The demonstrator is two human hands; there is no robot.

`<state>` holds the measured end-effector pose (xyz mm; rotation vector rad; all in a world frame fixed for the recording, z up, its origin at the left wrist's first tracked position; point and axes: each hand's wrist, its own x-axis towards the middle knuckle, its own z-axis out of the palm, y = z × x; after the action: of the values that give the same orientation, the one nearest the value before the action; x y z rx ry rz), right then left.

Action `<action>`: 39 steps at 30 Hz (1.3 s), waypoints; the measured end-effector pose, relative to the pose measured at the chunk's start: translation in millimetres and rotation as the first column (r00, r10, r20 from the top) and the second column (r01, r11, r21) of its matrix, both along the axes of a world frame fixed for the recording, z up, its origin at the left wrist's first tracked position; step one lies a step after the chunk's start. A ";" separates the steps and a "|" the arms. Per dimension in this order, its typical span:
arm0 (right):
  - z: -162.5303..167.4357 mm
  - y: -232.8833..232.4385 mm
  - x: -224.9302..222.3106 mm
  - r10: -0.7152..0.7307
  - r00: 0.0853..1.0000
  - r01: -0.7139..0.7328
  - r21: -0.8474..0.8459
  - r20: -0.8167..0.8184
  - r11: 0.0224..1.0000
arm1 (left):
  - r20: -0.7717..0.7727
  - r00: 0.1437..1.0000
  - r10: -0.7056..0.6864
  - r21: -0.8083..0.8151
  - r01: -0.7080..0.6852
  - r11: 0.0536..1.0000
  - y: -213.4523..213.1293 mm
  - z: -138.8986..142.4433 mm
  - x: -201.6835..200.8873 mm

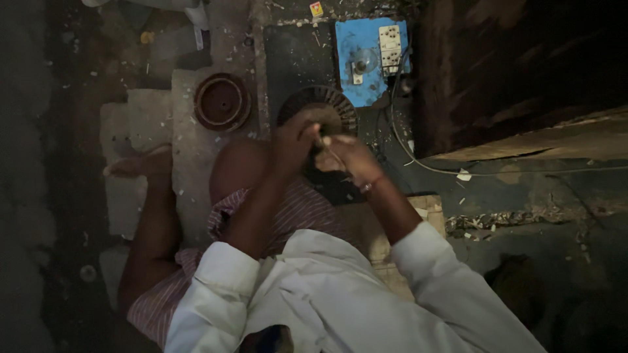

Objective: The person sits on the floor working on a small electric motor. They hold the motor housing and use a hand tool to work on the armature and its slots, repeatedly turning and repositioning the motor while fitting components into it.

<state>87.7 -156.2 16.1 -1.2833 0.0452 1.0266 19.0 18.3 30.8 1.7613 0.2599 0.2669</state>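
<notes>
Head view: I see my left hand [294, 140] curled on the near rim of a round, ribbed metal stator [320, 111] in the centre. My right hand [350, 157] pinches a thin wire [332, 154]. Far right sits a blue switchboard [369, 59]; left, a rusty disc [222, 101].

Your round slotted core [327, 104] looks dull, dark metal. The blue board [366, 59] appears painted and scuffed; the floor [150, 111] is rough concrete.

Label [316, 8]: one small square sticker, yellow with a red mark, lay at twelve o'clock near the top edge, on the dark floor. No packages or screens showed.
</notes>
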 end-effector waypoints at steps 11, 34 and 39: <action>11.2 24.5 -0.4 0.069 0.979 -0.050 -0.104 0.190 0.993 | 0.053 0.997 -0.057 -0.100 0.062 0.993 25.2 10.9 -10.1; 4.8 35.2 -14.5 0.103 0.993 -0.108 -0.089 -0.060 0.990 | -0.136 0.990 -0.034 0.177 0.058 0.983 27.5 41.0 -18.2; 15.8 23.5 -32.2 0.051 0.993 -0.058 -0.057 -0.110 0.997 | -0.135 0.991 -0.022 0.223 0.052 0.974 30.6 38.2 -21.2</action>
<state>55.5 -132.6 31.9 -1.2878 0.1250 1.1486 -2.2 48.9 69.0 2.0108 0.3010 0.1571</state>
